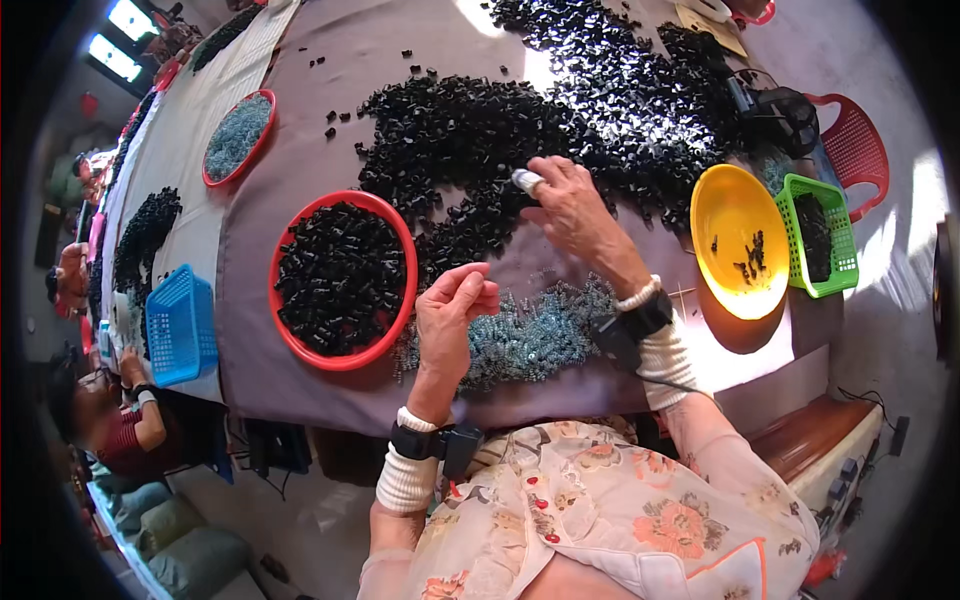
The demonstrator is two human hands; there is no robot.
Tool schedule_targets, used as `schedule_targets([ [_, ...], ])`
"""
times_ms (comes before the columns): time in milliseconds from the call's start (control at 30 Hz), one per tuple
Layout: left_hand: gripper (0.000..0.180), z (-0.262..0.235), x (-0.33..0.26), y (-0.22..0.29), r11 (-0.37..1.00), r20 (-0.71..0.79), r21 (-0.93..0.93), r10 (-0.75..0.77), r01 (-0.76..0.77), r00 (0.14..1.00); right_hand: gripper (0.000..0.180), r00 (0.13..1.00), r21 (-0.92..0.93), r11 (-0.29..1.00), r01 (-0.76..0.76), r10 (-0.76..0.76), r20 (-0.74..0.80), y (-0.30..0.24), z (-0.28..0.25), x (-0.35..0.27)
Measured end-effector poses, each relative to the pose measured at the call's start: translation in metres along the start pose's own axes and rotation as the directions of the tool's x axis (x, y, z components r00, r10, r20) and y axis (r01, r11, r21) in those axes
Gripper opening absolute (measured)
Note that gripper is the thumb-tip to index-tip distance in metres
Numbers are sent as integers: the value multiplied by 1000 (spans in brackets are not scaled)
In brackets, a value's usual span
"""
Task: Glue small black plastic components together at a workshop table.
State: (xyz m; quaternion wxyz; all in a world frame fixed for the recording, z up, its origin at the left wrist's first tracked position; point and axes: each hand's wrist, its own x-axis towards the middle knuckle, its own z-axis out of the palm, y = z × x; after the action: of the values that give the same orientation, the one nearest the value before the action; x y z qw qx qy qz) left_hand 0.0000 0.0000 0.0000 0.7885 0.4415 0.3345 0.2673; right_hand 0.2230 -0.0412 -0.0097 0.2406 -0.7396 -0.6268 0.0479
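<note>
My left hand (455,315) is closed in a pinch above the table, between the red basin (408,300) and a pile of small silvery-blue springs (535,340). Whatever its fingertips hold is too small or hidden to make out. Farther off, my right hand (580,220) reaches over the near edge of a large heap of small black plastic pieces (470,120). Its thumb and fingers are apart, with a white wrap around one finger, and nothing shows between them. Black pieces (340,280) of a similar kind fill the red basin.
On the right stand a yellow bowl (715,215) holding a few dark bits and a green basket (845,265). A red-rimmed tray of springs (235,138) and a blue basket (182,330) are at left. Another person (125,410) works there. A red chair (860,150) stands far right.
</note>
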Motion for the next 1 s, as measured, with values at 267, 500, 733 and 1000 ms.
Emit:
schedule_targets([
  [267,21,-7,5,-5,996,-11,-19,-89,89,996,39,974,-142,967,210,-195,116,-6,22,-7],
  [500,27,-6,18,-5,991,-28,-28,-134,134,991,35,991,-43,996,82,-86,-107,16,-12,-27],
  [733,29,0,27,-1,990,-15,-1,-142,142,990,27,980,27,1000,14,-8,-200,19,-28,-49],
  [1000,33,9,37,-5,983,29,53,-177,175,984,10,981,102,994,27,-45,186,-7,-3,-45],
])
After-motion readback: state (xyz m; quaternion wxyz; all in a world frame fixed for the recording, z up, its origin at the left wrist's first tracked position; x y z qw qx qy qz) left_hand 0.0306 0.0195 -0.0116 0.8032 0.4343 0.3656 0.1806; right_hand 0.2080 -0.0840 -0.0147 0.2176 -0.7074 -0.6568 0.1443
